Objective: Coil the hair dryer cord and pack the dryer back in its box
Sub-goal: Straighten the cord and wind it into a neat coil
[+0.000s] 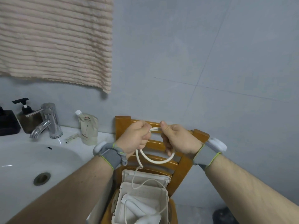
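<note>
Both hands are raised in front of a wooden chair. My left hand and my right hand each grip the white cord, which hangs between them in a loop. A thinner run of the cord trails down into the open white box standing on the chair seat. The white hair dryer lies inside the box. Its lid leans back against the chair's slats.
A white sink basin with a chrome tap is on the left. A refill pouch and a pump bottle stand on its rim. A beige towel hangs above. Grey tiled wall lies behind the chair.
</note>
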`<action>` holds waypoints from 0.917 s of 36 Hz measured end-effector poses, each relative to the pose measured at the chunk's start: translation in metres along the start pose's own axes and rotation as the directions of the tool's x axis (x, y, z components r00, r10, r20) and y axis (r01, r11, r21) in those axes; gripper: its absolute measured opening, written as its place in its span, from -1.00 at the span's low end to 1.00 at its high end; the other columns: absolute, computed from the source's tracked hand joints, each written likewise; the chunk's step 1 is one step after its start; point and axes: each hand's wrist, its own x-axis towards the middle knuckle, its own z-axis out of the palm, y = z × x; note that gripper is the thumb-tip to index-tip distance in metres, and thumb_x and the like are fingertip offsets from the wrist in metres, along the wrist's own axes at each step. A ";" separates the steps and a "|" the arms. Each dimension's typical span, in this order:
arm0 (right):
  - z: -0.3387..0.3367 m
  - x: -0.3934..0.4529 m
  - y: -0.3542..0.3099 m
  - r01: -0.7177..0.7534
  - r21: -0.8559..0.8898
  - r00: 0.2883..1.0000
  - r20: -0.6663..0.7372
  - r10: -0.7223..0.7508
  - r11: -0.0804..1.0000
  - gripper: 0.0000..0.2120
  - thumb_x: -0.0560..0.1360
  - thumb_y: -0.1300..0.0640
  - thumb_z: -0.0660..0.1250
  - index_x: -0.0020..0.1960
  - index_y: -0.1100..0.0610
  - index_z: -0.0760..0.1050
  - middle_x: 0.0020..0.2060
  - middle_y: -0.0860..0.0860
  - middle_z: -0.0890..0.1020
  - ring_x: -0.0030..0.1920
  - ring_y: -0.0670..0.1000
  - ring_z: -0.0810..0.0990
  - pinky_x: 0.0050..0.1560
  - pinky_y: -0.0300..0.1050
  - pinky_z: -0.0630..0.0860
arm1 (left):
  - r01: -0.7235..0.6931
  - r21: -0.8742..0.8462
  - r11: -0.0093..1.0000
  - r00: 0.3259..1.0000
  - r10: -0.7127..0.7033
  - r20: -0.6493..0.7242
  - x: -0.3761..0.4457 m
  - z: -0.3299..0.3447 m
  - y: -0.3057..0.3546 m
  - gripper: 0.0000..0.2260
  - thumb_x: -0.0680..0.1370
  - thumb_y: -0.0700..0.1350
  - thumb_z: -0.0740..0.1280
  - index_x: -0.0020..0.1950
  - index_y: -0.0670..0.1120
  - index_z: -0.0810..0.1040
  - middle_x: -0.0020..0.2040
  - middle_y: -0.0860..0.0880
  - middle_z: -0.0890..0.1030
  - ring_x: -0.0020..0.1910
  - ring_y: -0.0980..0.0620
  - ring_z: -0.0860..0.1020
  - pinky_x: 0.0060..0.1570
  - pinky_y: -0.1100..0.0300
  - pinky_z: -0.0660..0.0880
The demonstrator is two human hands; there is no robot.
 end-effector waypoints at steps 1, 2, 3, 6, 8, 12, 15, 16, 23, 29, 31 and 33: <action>-0.001 -0.001 -0.002 -0.039 -0.021 0.997 0.059 0.040 0.999 -0.38 0.56 -0.31 -0.05 -0.36 0.16 0.38 -0.56 0.08 0.49 -0.49 0.07 0.61 -0.39 -0.25 0.48 | -0.021 0.139 0.990 1.000 0.021 0.003 0.001 0.001 0.001 -0.82 0.64 -0.12 0.11 -0.15 -0.09 0.37 -0.50 0.10 0.38 -0.60 0.19 0.23 -0.60 0.34 0.16; -0.001 0.000 -0.004 -0.065 -0.046 0.992 0.108 0.070 0.997 -0.34 0.56 -0.33 -0.09 -0.36 0.16 0.41 -0.54 0.08 0.53 -0.43 0.09 0.66 -0.35 -0.26 0.50 | -0.047 0.295 0.954 0.999 0.040 0.028 0.002 0.002 0.002 -0.84 0.62 -0.10 0.12 -0.14 -0.07 0.38 -0.51 0.13 0.42 -0.59 0.23 0.28 -0.56 0.35 0.20; 0.001 0.000 -0.005 -0.078 -0.055 0.986 0.140 0.085 0.995 -0.33 0.56 -0.33 -0.09 -0.36 0.16 0.43 -0.53 0.09 0.54 -0.40 0.10 0.67 -0.27 -0.22 0.53 | -0.071 0.416 0.906 0.997 0.046 0.069 0.002 0.005 0.004 -0.86 0.60 -0.08 0.13 -0.13 -0.06 0.39 -0.52 0.16 0.46 -0.59 0.24 0.33 -0.54 0.36 0.23; 0.010 0.003 -0.009 -0.118 0.104 0.990 0.088 0.109 0.988 -0.43 0.59 -0.26 0.02 -0.37 0.13 0.37 -0.57 0.10 0.37 -0.57 0.05 0.45 -0.27 0.03 0.51 | -0.053 0.328 0.943 0.993 0.016 0.115 0.003 0.010 0.007 -0.85 0.56 -0.01 0.15 -0.10 -0.06 0.40 -0.52 0.16 0.45 -0.60 0.23 0.32 -0.58 0.40 0.23; 0.014 0.004 -0.011 -0.145 0.292 0.986 -0.042 0.164 0.945 -0.49 0.61 -0.19 0.07 -0.37 0.12 0.32 -0.58 0.02 0.26 -0.61 -0.01 0.27 -0.48 -0.11 0.43 | 0.010 -0.034 0.999 0.995 -0.007 0.099 0.001 0.009 0.007 -0.82 0.61 -0.04 0.13 -0.09 -0.07 0.44 -0.48 0.08 0.41 -0.61 0.16 0.24 -0.62 0.32 0.19; 0.014 0.007 -0.012 -0.198 0.484 0.953 -0.108 0.283 0.852 -0.52 0.62 -0.17 0.09 -0.37 0.10 0.31 -0.60 -0.04 0.25 -0.59 -0.01 0.22 -0.52 -0.14 0.38 | 0.061 -0.357 0.932 0.996 -0.079 -0.037 -0.006 0.008 0.004 -0.80 0.65 -0.13 0.08 -0.08 -0.12 0.43 -0.48 0.01 0.32 -0.64 0.13 0.15 -0.61 0.36 0.08; 0.013 0.007 -0.012 -0.261 0.443 0.959 0.016 0.284 0.857 -0.49 0.62 -0.19 0.07 -0.35 0.13 0.32 -0.59 -0.01 0.25 -0.61 0.01 0.23 -0.37 -0.04 0.49 | 0.051 -0.161 0.986 0.992 -0.069 -0.110 -0.007 0.010 0.005 -0.85 0.65 -0.17 0.11 -0.10 -0.12 0.38 -0.49 0.04 0.29 -0.63 0.15 0.14 -0.61 0.36 0.04; 0.012 0.006 -0.012 -0.278 0.433 0.958 0.063 0.279 0.858 -0.48 0.61 -0.20 0.06 -0.35 0.15 0.34 -0.58 0.01 0.25 -0.61 0.03 0.24 -0.34 -0.02 0.51 | 0.042 -0.041 0.998 0.993 -0.046 -0.107 -0.007 0.011 0.007 -0.85 0.64 -0.17 0.12 -0.11 -0.11 0.39 -0.50 0.05 0.31 -0.63 0.16 0.16 -0.62 0.36 0.06; 0.014 0.007 -0.014 -0.181 0.395 0.975 -0.047 0.216 0.901 -0.54 0.64 -0.07 0.09 -0.39 0.08 0.30 -0.58 -0.06 0.25 -0.58 -0.06 0.17 -0.54 -0.23 0.15 | 0.044 -0.116 0.992 0.999 -0.042 0.027 -0.007 0.013 0.014 -0.79 0.66 -0.07 0.08 -0.02 -0.13 0.45 -0.47 0.04 0.39 -0.62 0.15 0.19 -0.62 0.33 0.11; 0.009 0.005 -0.011 -0.257 0.527 0.961 0.052 0.271 0.810 -0.53 0.65 -0.07 0.07 -0.36 0.15 0.33 -0.57 0.00 0.27 -0.57 -0.01 0.21 -0.48 -0.14 0.35 | 0.074 -0.110 0.991 0.992 -0.085 -0.095 -0.005 0.009 0.012 -0.83 0.64 -0.13 0.13 -0.15 -0.10 0.36 -0.50 0.04 0.28 -0.63 0.16 0.13 -0.61 0.37 0.03; 0.005 0.003 -0.013 -0.325 0.467 0.946 0.164 0.281 0.822 -0.47 0.65 -0.10 0.02 -0.36 0.18 0.38 -0.56 0.05 0.29 -0.56 0.03 0.26 -0.38 -0.08 0.44 | 0.058 0.058 0.997 0.995 -0.053 -0.082 -0.002 0.010 0.013 -0.82 0.63 -0.14 0.15 -0.17 -0.09 0.36 -0.53 0.07 0.31 -0.65 0.17 0.14 -0.62 0.39 0.05; 0.002 0.004 -0.015 -0.293 0.336 0.954 0.165 0.251 0.895 -0.48 0.64 -0.12 0.03 -0.35 0.18 0.38 -0.53 0.06 0.29 -0.55 0.04 0.27 -0.39 -0.09 0.43 | 0.032 0.238 0.971 0.999 -0.026 -0.029 0.002 0.012 0.014 -0.82 0.61 -0.10 0.18 -0.20 -0.06 0.37 -0.55 0.12 0.35 -0.64 0.17 0.17 -0.62 0.36 0.09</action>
